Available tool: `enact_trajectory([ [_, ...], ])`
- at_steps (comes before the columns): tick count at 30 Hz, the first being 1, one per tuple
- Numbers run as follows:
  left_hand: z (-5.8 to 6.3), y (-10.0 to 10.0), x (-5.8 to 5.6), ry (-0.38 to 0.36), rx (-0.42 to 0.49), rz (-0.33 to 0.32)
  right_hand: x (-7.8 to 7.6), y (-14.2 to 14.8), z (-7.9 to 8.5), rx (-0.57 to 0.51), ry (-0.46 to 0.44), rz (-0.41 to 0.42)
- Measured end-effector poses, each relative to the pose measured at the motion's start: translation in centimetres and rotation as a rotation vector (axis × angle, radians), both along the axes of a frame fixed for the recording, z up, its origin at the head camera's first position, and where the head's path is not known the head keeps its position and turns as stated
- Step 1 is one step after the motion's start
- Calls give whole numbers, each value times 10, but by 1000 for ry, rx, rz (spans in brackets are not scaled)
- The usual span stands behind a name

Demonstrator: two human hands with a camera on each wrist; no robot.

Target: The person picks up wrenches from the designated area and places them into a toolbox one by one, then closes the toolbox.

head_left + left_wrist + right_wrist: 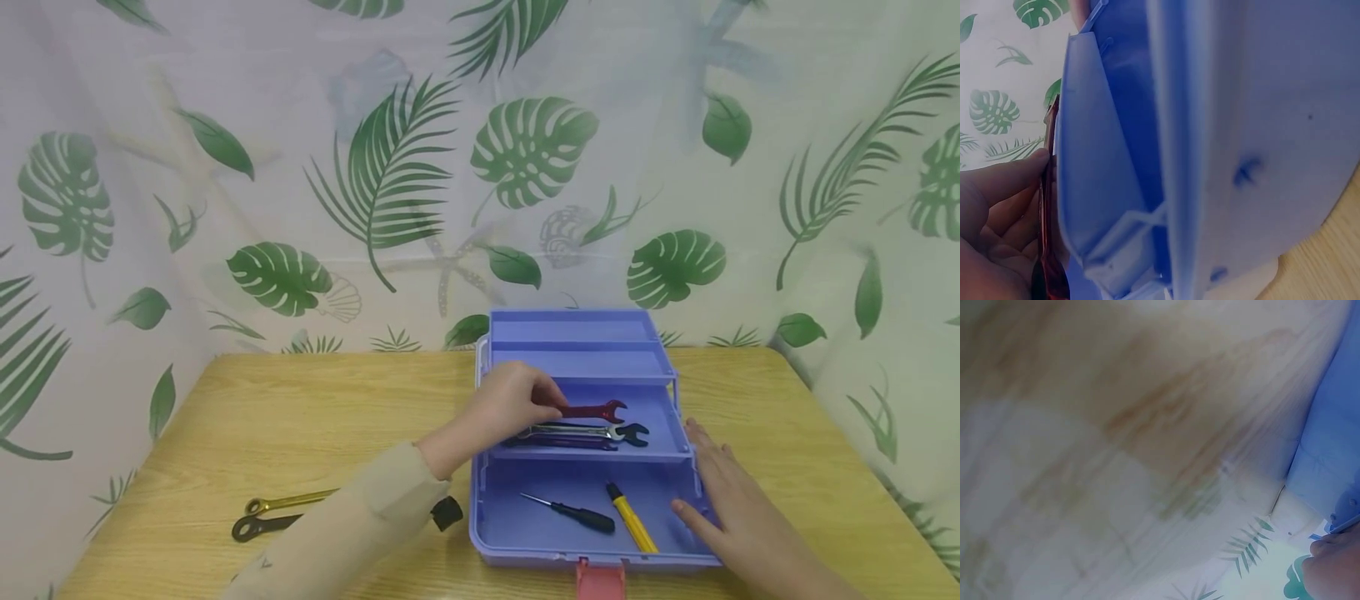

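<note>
My left hand (517,398) pinches a red open-end wrench (592,411) between thumb and fingers, over the middle tray of the blue toolbox (600,557). The same red wrench (1047,206) stands along the toolbox side in the left wrist view. Below it in the tray lie a silver wrench (573,431), a black-headed wrench (634,434) and a dark purple wrench (577,444). My right hand (731,492) rests on the right edge of the toolbox, fingers extended and thumb over the rim. Only part of that right hand (1338,565) shows in the right wrist view.
In the toolbox bottom lie a black-handled screwdriver (581,516) and a yellow tool (632,518) with a black tip. A pink latch (600,579) hangs at the front. A gold wrench (288,502) and a black wrench (258,525) lie on the wooden table (337,400), partly behind my left sleeve.
</note>
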State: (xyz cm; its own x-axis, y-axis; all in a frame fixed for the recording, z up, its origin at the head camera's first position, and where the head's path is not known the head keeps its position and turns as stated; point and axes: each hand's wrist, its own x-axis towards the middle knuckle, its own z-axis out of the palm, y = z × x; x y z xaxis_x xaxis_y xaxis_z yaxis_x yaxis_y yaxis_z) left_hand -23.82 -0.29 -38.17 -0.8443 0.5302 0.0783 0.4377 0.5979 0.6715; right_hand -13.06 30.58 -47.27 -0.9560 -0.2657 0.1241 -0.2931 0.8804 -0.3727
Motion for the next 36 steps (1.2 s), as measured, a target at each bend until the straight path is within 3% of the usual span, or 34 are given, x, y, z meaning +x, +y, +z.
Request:
enact_trajectory([
  [5,-3,8,0,15,-5,-19,1,0,0,1,-40,-15],
  [14,-6,13,1,13,-3,-43,1,1,-1,15,69,19],
  [21,-12,15,0,-17,-1,-42,3,1,0,9,37,12],
  [36,-17,15,-4,14,7,-63,1,1,1,0,24,11],
])
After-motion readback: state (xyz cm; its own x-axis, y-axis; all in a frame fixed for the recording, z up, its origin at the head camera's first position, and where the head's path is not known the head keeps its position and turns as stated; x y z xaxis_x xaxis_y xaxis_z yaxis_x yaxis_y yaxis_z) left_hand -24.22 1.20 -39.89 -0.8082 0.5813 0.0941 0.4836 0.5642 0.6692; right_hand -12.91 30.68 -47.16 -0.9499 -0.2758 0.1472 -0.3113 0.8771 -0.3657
